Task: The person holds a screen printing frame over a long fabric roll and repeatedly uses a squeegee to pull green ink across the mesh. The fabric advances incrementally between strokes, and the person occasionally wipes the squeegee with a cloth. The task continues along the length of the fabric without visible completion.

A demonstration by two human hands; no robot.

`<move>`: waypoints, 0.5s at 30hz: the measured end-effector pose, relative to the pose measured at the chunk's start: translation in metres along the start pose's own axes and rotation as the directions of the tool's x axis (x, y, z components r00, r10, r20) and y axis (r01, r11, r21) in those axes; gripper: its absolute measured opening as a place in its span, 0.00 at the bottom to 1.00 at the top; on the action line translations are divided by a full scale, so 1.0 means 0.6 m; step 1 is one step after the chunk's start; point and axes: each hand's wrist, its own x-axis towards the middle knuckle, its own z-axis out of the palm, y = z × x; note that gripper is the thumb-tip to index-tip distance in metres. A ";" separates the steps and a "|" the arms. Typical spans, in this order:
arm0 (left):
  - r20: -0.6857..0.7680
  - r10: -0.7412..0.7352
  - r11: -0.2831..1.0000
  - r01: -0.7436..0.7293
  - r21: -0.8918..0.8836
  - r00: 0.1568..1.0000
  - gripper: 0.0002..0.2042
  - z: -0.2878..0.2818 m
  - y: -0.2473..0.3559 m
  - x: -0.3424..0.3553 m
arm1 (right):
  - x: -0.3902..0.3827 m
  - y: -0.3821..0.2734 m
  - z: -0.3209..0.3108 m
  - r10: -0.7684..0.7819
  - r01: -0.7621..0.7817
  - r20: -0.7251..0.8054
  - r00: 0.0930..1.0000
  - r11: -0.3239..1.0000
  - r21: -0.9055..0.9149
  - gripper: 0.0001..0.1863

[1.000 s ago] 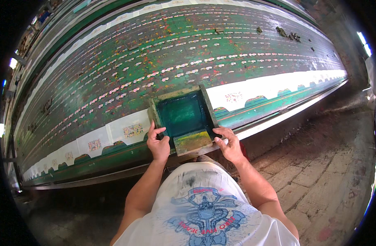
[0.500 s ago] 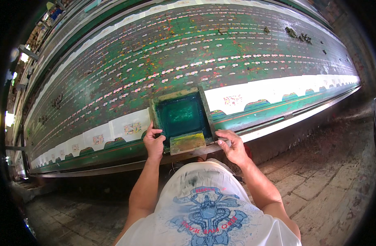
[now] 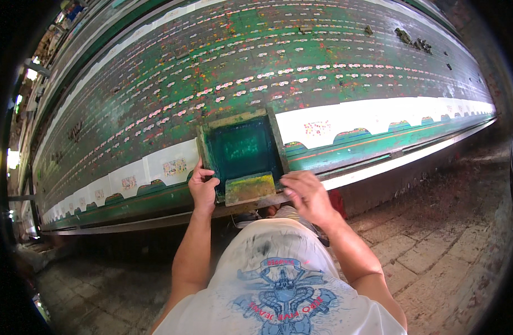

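Note:
A square wooden screen frame (image 3: 273,134) with dark teal mesh (image 3: 240,145) lies at the near edge of a long printing table, across a white strip. A paint-stained board (image 3: 248,187) spans its near end, streaked yellow. My left hand (image 3: 203,190) grips the frame's left side near the lower corner. My right hand (image 3: 307,195) is at the lower right corner, fingers loosely bent and apart; whether their tips touch the wood is unclear. Printed white sheets (image 3: 318,125) line the table's edge on both sides of the frame.
The green-and-gray table top (image 3: 240,50) stretches away, covered with rows of small printed patches and paint specks, with dark clumps (image 3: 413,42) at the back right. A rail (image 3: 357,173) runs along the near edge. A paved floor (image 3: 413,257) shows at lower right; more tables appear at upper left.
The view has shifted a little, with the frame now slightly farther left in it. My right hand's fingers have loosened at the corner, while my left hand keeps its hold.

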 end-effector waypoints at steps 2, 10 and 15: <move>0.015 0.018 1.000 -0.018 -0.016 1.000 0.14 0.004 0.005 0.002 | 0.022 -0.026 0.029 -0.098 0.106 0.145 0.985 0.993 -0.047 0.22; -0.026 0.025 0.991 -0.022 0.134 0.999 0.13 0.009 0.010 -0.009 | 0.117 -0.049 0.109 -0.119 0.355 0.541 0.833 0.864 -0.357 0.25; -0.095 -0.091 0.993 0.083 -0.079 0.991 0.21 0.014 0.008 -0.003 | 0.219 -0.026 0.088 -0.090 0.290 0.572 0.815 0.919 -0.268 0.15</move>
